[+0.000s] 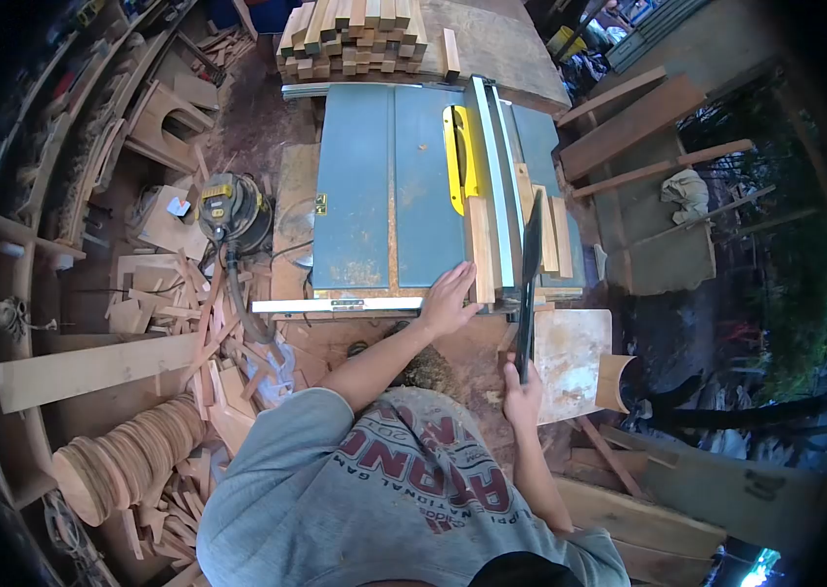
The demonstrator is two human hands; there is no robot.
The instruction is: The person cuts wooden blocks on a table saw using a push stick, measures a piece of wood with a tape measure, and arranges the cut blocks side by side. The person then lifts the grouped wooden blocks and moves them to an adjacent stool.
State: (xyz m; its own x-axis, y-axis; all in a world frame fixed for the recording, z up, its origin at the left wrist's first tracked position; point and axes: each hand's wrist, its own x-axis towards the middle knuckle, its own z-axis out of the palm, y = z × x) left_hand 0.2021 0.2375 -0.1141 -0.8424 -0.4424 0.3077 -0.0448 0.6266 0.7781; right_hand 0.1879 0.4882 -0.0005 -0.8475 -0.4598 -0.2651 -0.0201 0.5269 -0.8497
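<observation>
A table saw with a blue-grey top [355,186] and a yellow blade insert [461,161] stands before me. My left hand [449,299] rests at its front edge, fingers against the near end of a wooden strip [480,249] beside the metal fence [499,186]. The strip reaches the yellow insert. My right hand [523,389] is closed around the lower end of a long dark stick [529,284], which points forward, right of the fence. More light wood strips [561,237] lie to the right of the stick.
Behind the saw is a stack of wood blocks [355,34]. A vacuum [230,207] with a hose stands at left, near offcuts and stacked wooden discs [130,458]. A pale board [573,362] is at front right; shelves line the left side.
</observation>
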